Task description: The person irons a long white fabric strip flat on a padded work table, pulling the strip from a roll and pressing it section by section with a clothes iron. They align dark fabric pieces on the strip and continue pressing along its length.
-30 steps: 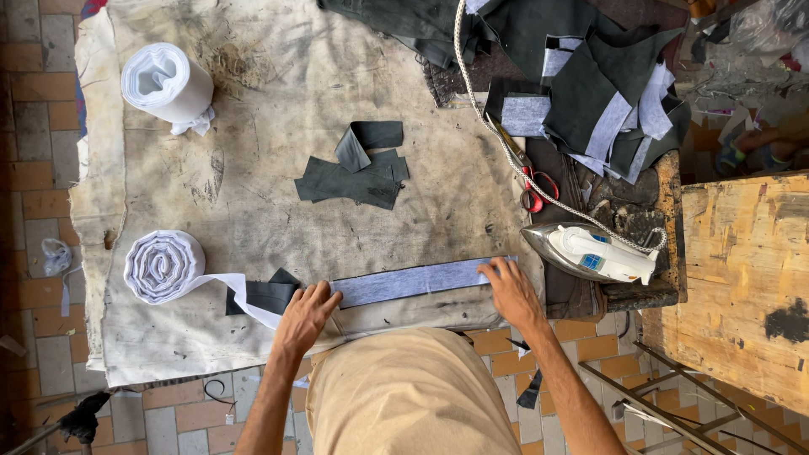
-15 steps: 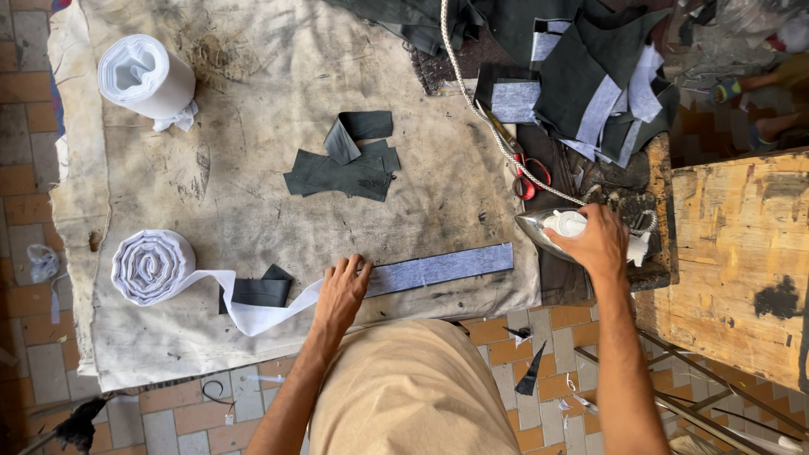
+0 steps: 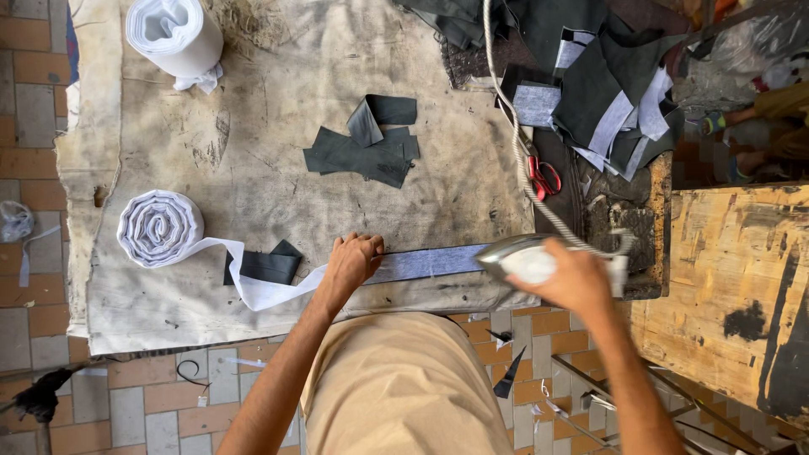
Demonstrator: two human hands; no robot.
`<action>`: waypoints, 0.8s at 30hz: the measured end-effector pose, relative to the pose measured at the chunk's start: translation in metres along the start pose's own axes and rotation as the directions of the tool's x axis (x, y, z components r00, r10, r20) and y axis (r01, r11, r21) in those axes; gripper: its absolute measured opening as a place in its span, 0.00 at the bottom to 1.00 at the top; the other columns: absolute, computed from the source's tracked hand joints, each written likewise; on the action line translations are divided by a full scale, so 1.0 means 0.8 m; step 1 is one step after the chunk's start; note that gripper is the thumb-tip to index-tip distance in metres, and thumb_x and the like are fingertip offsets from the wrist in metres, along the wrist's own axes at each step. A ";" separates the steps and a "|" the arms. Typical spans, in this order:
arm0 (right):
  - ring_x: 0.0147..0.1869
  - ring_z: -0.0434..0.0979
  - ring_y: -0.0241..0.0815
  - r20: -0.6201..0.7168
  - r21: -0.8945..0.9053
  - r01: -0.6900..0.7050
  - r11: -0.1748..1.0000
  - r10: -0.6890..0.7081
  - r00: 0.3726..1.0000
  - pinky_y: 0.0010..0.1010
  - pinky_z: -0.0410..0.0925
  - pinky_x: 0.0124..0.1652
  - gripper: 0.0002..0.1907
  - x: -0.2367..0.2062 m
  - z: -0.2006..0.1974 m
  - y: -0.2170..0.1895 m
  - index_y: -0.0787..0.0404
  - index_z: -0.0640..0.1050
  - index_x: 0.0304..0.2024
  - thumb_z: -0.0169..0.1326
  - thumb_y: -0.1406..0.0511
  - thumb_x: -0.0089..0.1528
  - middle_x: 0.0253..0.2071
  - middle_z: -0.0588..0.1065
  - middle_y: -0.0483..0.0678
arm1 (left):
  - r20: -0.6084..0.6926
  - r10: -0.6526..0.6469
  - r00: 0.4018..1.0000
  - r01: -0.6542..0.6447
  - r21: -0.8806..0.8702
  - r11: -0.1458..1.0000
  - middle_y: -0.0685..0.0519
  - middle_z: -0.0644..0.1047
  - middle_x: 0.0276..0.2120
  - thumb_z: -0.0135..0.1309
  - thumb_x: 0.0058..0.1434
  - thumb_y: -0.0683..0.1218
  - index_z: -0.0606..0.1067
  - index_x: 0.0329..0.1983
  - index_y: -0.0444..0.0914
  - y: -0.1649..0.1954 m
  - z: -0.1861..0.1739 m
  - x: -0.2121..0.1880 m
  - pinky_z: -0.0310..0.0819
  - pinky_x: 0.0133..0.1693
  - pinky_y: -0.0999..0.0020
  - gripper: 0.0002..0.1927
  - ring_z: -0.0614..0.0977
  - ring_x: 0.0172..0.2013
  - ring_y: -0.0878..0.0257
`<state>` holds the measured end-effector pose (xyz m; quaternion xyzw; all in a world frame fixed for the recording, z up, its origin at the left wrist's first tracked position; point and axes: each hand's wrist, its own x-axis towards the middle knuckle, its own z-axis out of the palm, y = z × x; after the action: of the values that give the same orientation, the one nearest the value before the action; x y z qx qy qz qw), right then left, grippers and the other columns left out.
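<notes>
My left hand (image 3: 352,259) presses down on the left end of a long grey fabric strip (image 3: 425,262) lying along the near edge of the cloth-covered table (image 3: 253,168). My right hand (image 3: 573,276) grips the handle of a white electric iron (image 3: 527,257), blurred in motion, whose tip is over the strip's right end. A white interlining tape (image 3: 253,286) runs from a coiled roll (image 3: 158,227) toward my left hand, passing a small dark fabric piece (image 3: 265,265).
A pile of dark cut pieces (image 3: 366,152) lies mid-table. A second white roll (image 3: 173,34) stands at the far left. Red-handled scissors (image 3: 543,175), the iron's cord (image 3: 506,109) and stacked dark and grey pieces (image 3: 607,93) lie right. A wooden board (image 3: 725,286) is further right.
My right hand left the strip's right end, took the iron from its rest at the right, and now brings it left onto the strip. My left hand stays pressing the strip.
</notes>
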<state>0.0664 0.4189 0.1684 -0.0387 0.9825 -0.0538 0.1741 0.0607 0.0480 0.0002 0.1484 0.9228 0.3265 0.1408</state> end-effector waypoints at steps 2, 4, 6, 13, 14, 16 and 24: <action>0.29 0.85 0.53 0.104 -0.022 0.011 1.000 -0.009 0.995 0.44 0.77 0.29 0.38 0.009 0.026 -0.061 0.59 0.77 0.45 0.68 0.40 0.46 0.25 0.80 0.59 | -0.024 -0.005 1.000 0.005 -0.008 1.000 0.55 0.82 0.36 0.61 0.56 0.42 0.78 0.36 0.44 -0.002 -0.001 0.005 0.69 0.42 0.51 0.06 0.79 0.43 0.52; 0.31 0.85 0.54 0.197 0.027 0.057 0.998 -0.062 0.978 0.46 0.77 0.32 0.36 0.013 0.050 -0.116 0.58 0.76 0.45 0.64 0.39 0.50 0.25 0.81 0.59 | -0.040 -0.013 0.999 0.011 -0.037 0.999 0.54 0.82 0.35 0.62 0.56 0.42 0.79 0.35 0.44 -0.002 -0.001 0.006 0.70 0.42 0.50 0.04 0.80 0.43 0.51; 0.34 0.83 0.63 0.185 0.041 0.147 0.988 -0.152 0.971 0.52 0.75 0.36 0.36 0.017 0.068 -0.163 0.59 0.76 0.45 0.66 0.41 0.49 0.26 0.79 0.63 | -0.031 -0.051 0.998 0.048 -0.089 0.995 0.54 0.82 0.34 0.62 0.55 0.42 0.81 0.33 0.45 -0.004 -0.002 0.007 0.70 0.43 0.50 0.04 0.81 0.43 0.52; 0.37 0.80 0.66 0.255 0.108 0.139 0.984 -0.163 0.953 0.54 0.72 0.38 0.31 0.018 0.088 -0.212 0.63 0.76 0.40 0.68 0.47 0.49 0.28 0.79 0.63 | -0.027 -0.096 0.995 0.091 -0.148 0.985 0.54 0.81 0.39 0.62 0.56 0.44 0.81 0.32 0.44 -0.015 0.006 0.001 0.72 0.44 0.51 0.02 0.82 0.46 0.55; 0.37 0.80 0.66 0.293 0.100 0.157 0.983 -0.180 0.939 0.54 0.72 0.38 0.31 0.021 0.088 -0.209 0.63 0.76 0.40 0.69 0.47 0.49 0.28 0.79 0.63 | -0.058 -0.079 0.995 0.071 -0.132 0.989 0.53 0.81 0.41 0.62 0.54 0.44 0.81 0.32 0.43 -0.016 0.009 0.000 0.71 0.43 0.51 0.02 0.81 0.46 0.54; 0.37 0.81 0.66 0.367 0.111 0.191 0.975 -0.219 0.904 0.53 0.72 0.38 0.32 0.030 0.087 -0.203 0.65 0.77 0.39 0.70 0.48 0.47 0.28 0.79 0.64 | -0.123 -0.042 0.992 0.031 -0.094 0.995 0.51 0.79 0.45 0.62 0.51 0.44 0.81 0.31 0.42 -0.016 0.015 0.000 0.69 0.40 0.50 0.04 0.80 0.45 0.53; 0.27 0.82 0.59 0.423 0.301 0.230 0.925 -0.346 0.837 0.46 0.74 0.30 0.32 0.052 0.100 -0.188 0.67 0.78 0.33 0.70 0.46 0.45 0.24 0.78 0.60 | -0.087 -0.033 0.996 0.030 -0.032 0.999 0.51 0.76 0.40 0.57 0.59 0.46 0.79 0.38 0.39 -0.018 0.025 -0.010 0.66 0.41 0.52 0.08 0.78 0.42 0.55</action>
<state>0.0640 0.2585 0.0975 -0.1777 0.8800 -0.1860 0.3994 0.0723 0.0457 -0.0223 0.1174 0.9252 0.3445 0.1077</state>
